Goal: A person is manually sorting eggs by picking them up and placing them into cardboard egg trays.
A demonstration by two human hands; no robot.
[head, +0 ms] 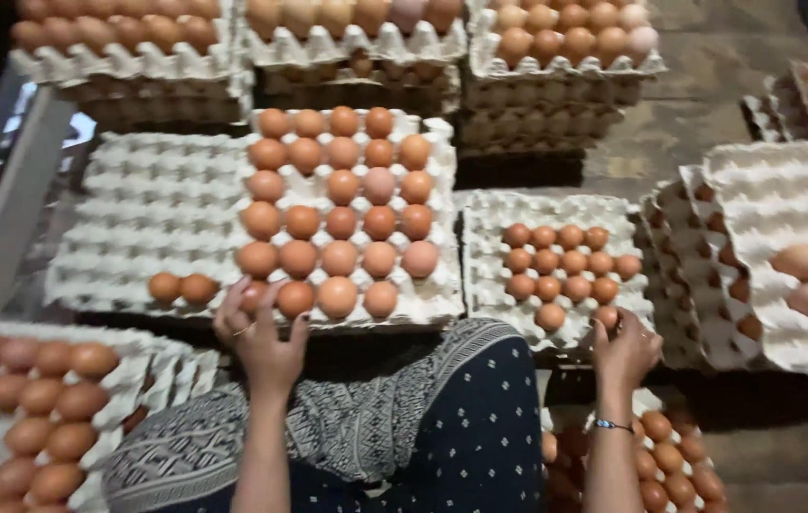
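My left hand (259, 334) reaches to the near edge of the middle egg tray (432, 304), fingers closed around a brown egg (254, 296) at the tray's front left corner. My right hand (624, 347) rests at the front of a smaller-egg tray (480, 285) on the right, fingertips holding a small brown egg (606, 315). The middle tray holds several rows of brown eggs (339, 218). The right tray is partly filled with smaller eggs (560, 266).
A mostly bare tray (128, 218) with two eggs lies to the left. Stacks of full trays (347, 47) stand behind. Tilted trays (784, 190) with two pale eggs sit at the right. Full trays flank my patterned lap (423, 427) at both sides.
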